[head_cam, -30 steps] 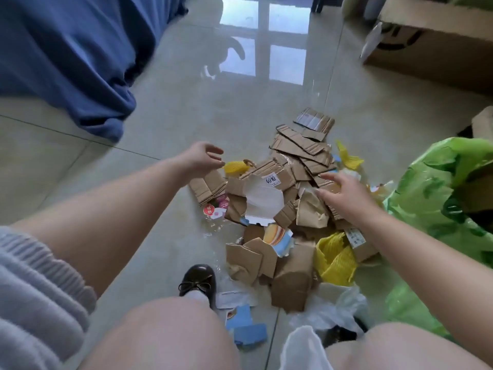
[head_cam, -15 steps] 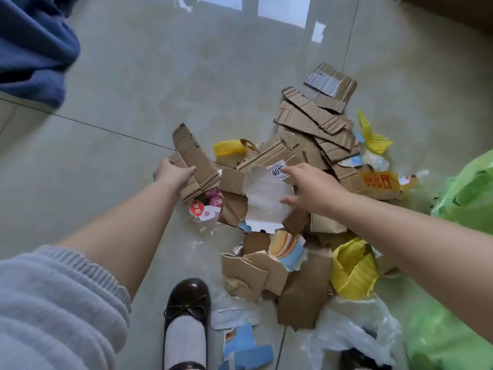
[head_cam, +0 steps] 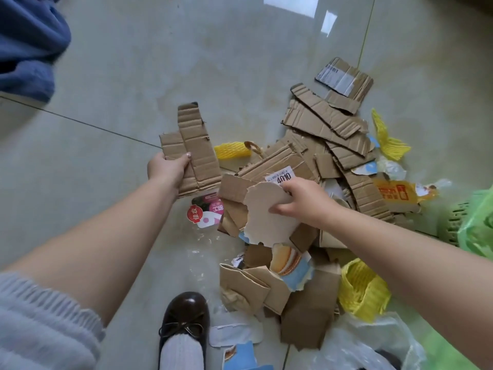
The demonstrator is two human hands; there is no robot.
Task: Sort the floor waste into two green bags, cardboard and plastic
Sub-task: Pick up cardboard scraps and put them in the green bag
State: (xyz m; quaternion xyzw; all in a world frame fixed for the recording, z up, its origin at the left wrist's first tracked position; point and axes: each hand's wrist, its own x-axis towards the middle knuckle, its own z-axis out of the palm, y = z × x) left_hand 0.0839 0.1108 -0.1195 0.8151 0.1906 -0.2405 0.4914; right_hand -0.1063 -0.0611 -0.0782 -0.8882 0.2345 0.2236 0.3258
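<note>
A: Two hands, both loaded. Entry: left hand (head_cam: 167, 168) grips a corrugated cardboard piece (head_cam: 192, 145), thumb on its face, lifted clear of the floor (head_cam: 133, 76). Long axis of that piece runs away from the person, up and slightly right in the head view.

B: And the right?

A: Right hand (head_cam: 302, 202) pinches a torn pale card sheet (head_cam: 266, 217) at its upper right edge. Sheet hangs over the middle of the waste pile (head_cam: 333, 145), partly covering brown scraps beneath.

B: Where is the bag?

A: Only one green bag (head_cam: 477, 225) shows, at the far right edge, beyond the pile and beside a green plastic basket (head_cam: 453, 225). Whether green film at the bottom right corner is the second bag, I cannot tell.

B: So which hand goes first?

A: Judgement: the right. The bag lies to the person's right, on the right arm's side; the left hand sits on the opposite flank of the pile, well apart from the bag, and would have to cross over everything.

B: Remaining load?

A: Most of it. Brown cardboard strips lie stacked at the far side, yellow foam netting (head_cam: 362, 289) near the right forearm, a clear plastic wrapper (head_cam: 205, 212) with a red label between the hands, white film by the shoe (head_cam: 184, 319).

B: Risk?

A: Left piece is long; judged likely to catch the bag mouth unless turned end-on.
</note>
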